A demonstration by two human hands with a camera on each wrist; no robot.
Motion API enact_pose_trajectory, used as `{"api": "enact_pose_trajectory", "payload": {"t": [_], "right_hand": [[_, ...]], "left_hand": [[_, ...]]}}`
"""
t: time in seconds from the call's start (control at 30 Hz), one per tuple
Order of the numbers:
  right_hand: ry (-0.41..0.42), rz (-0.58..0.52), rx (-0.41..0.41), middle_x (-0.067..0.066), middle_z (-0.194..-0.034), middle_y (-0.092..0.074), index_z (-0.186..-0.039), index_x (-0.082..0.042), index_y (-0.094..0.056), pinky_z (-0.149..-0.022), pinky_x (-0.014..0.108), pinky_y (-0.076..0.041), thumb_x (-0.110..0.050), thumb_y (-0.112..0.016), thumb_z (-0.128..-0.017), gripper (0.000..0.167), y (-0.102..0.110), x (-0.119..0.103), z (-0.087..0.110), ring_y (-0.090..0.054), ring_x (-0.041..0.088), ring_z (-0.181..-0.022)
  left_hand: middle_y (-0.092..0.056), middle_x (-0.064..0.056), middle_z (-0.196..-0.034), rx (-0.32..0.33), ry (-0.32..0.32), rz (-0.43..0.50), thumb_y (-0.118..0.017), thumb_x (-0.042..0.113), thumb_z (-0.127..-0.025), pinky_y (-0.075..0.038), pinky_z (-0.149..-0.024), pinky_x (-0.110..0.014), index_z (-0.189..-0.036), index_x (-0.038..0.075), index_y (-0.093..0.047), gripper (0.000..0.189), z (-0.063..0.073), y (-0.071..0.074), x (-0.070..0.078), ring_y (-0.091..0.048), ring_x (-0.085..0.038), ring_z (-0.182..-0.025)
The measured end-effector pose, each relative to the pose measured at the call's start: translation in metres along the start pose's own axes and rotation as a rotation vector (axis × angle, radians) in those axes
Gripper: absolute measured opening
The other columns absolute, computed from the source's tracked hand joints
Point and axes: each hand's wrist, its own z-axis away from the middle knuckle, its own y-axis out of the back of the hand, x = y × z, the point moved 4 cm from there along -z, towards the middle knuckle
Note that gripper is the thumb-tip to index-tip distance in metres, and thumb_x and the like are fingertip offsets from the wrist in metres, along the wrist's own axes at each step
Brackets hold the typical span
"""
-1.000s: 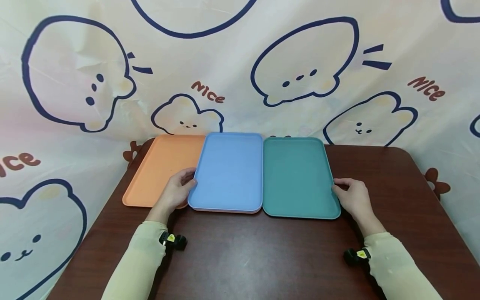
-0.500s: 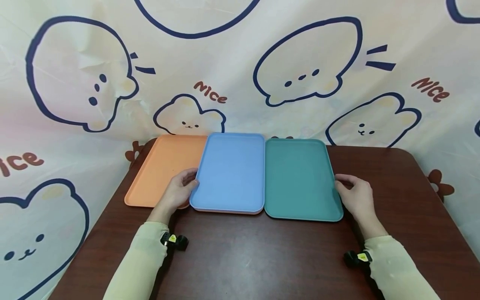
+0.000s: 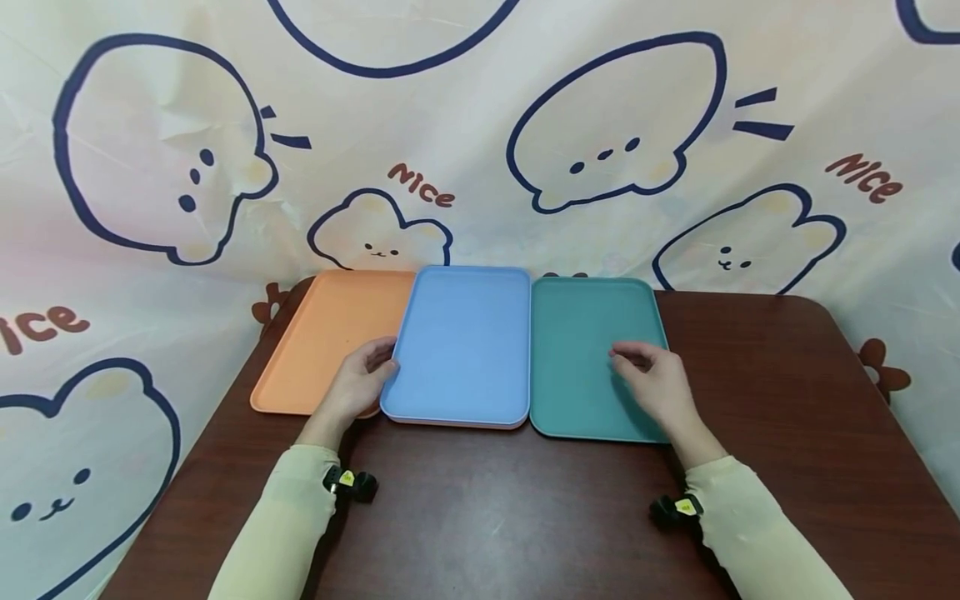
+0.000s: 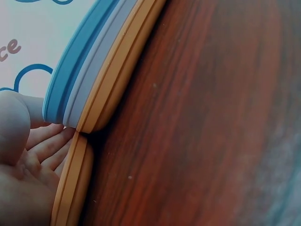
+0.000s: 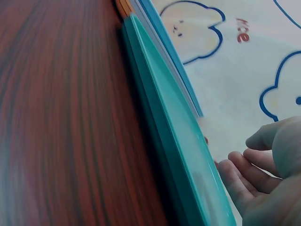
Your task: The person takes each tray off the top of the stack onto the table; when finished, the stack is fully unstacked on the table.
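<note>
In the head view, a blue tray (image 3: pixel 462 346) tops a stack. The left wrist view shows a pale lavender tray (image 4: pixel 97 70) under it and an orange tray (image 4: pixel 117 77) at the bottom. My left hand (image 3: pixel 356 379) rests at the stack's left edge, thumb and fingers touching its side, fingers fairly straight. A separate orange tray (image 3: pixel 322 333) lies beneath that hand. To the right of the stack lies a green tray (image 3: pixel 577 350). My right hand (image 3: pixel 660 387) hovers over its right part, fingers loosely bent and holding nothing, as the right wrist view also shows.
The trays lie on a dark brown wooden table (image 3: pixel 480 508), towards its back edge. Behind it hangs a pale cloth (image 3: pixel 480 125) with cartoon outlines. A small black camera is strapped to each wrist.
My right hand has left the green tray's right edge and moved left, over that tray. My left hand stays at the stack. The trays have hardly moved.
</note>
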Motion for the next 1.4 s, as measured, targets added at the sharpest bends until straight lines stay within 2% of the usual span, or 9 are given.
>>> {"api": "enact_pose_trajectory", "payload": {"t": [0.07,0.17,0.4,0.63,0.87,1.0,1.13,1.23,1.4], "right_hand": [[0.001,-0.020,-0.036,0.021,-0.129,-0.077,-0.134,0.003,-0.072,-0.083,0.005,-0.049,-0.015,-0.065,-0.108,0.033,-0.010,-0.006,-0.002,-0.072,0.032,-0.116],[0.001,-0.061,-0.069,0.022,-0.129,-0.077,-0.135,0.004,-0.071,-0.083,0.007,-0.050,-0.013,-0.064,-0.108,0.032,-0.023,-0.013,-0.005,-0.072,0.038,-0.118],[0.023,-0.165,-0.114,0.027,-0.125,-0.077,-0.133,0.008,-0.070,-0.082,0.008,-0.053,-0.008,-0.063,-0.108,0.031,-0.048,-0.028,-0.012,-0.077,0.040,-0.109],[-0.015,-0.226,-0.145,0.027,-0.120,-0.078,-0.135,0.008,-0.069,-0.082,0.011,-0.055,-0.013,-0.065,-0.108,0.034,-0.072,-0.038,-0.015,-0.078,0.040,-0.107],[-0.069,-0.276,-0.177,0.030,-0.125,-0.074,-0.141,0.009,-0.065,-0.093,0.044,-0.066,-0.012,-0.063,-0.108,0.039,-0.094,-0.044,-0.017,-0.078,0.039,-0.102],[-0.085,-0.274,-0.168,0.029,-0.120,-0.074,-0.138,0.010,-0.066,-0.078,0.035,-0.066,-0.011,-0.066,-0.106,0.038,-0.104,-0.045,-0.018,-0.077,0.028,-0.083],[-0.103,-0.258,-0.138,0.025,-0.112,-0.073,-0.135,0.009,-0.068,-0.066,0.023,-0.058,-0.009,-0.071,-0.102,0.038,-0.110,-0.046,-0.019,-0.070,0.016,-0.072],[-0.109,-0.216,-0.109,0.023,-0.111,-0.073,-0.133,0.009,-0.069,-0.067,0.020,-0.054,-0.009,-0.074,-0.098,0.039,-0.113,-0.048,-0.019,-0.069,0.016,-0.077],[-0.113,-0.136,-0.083,0.022,-0.109,-0.073,-0.131,0.008,-0.070,-0.074,0.023,-0.053,-0.008,-0.074,-0.096,0.039,-0.117,-0.052,-0.019,-0.070,0.028,-0.090]], "left_hand": [[-0.048,-0.024,-0.165,0.003,0.006,-0.002,-0.054,0.015,-0.113,-0.037,-0.130,-0.058,-0.164,0.002,-0.042,0.054,0.000,0.000,-0.001,-0.044,-0.040,-0.156],[-0.048,-0.023,-0.165,0.004,0.009,-0.003,-0.054,0.017,-0.113,-0.037,-0.130,-0.058,-0.164,0.003,-0.042,0.054,-0.001,0.000,-0.002,-0.044,-0.040,-0.156],[-0.048,-0.023,-0.165,0.006,0.007,0.004,-0.055,0.018,-0.113,-0.037,-0.130,-0.058,-0.163,0.003,-0.043,0.054,-0.001,0.001,-0.003,-0.044,-0.039,-0.156],[-0.048,-0.023,-0.165,0.007,-0.002,0.016,-0.053,0.016,-0.113,-0.037,-0.130,-0.058,-0.162,0.002,-0.044,0.052,0.000,0.000,-0.001,-0.044,-0.040,-0.156],[-0.048,-0.024,-0.165,0.013,-0.001,0.015,-0.053,0.017,-0.113,-0.037,-0.130,-0.058,-0.162,0.001,-0.043,0.053,0.000,0.000,-0.002,-0.044,-0.040,-0.156],[-0.048,-0.024,-0.165,0.014,0.001,0.009,-0.053,0.017,-0.113,-0.037,-0.130,-0.058,-0.162,0.001,-0.044,0.053,0.000,-0.001,-0.002,-0.044,-0.040,-0.156],[-0.048,-0.023,-0.165,0.012,0.006,0.017,-0.053,0.018,-0.113,-0.037,-0.130,-0.057,-0.162,0.001,-0.044,0.053,0.000,-0.001,-0.002,-0.044,-0.040,-0.156],[-0.049,-0.023,-0.165,0.009,0.008,0.022,-0.053,0.018,-0.113,-0.037,-0.130,-0.057,-0.162,0.001,-0.044,0.053,0.000,-0.002,-0.002,-0.044,-0.040,-0.156],[-0.048,-0.024,-0.165,0.006,0.004,0.017,-0.053,0.019,-0.113,-0.037,-0.130,-0.058,-0.162,0.001,-0.043,0.054,0.001,-0.001,-0.002,-0.044,-0.040,-0.157]]}}
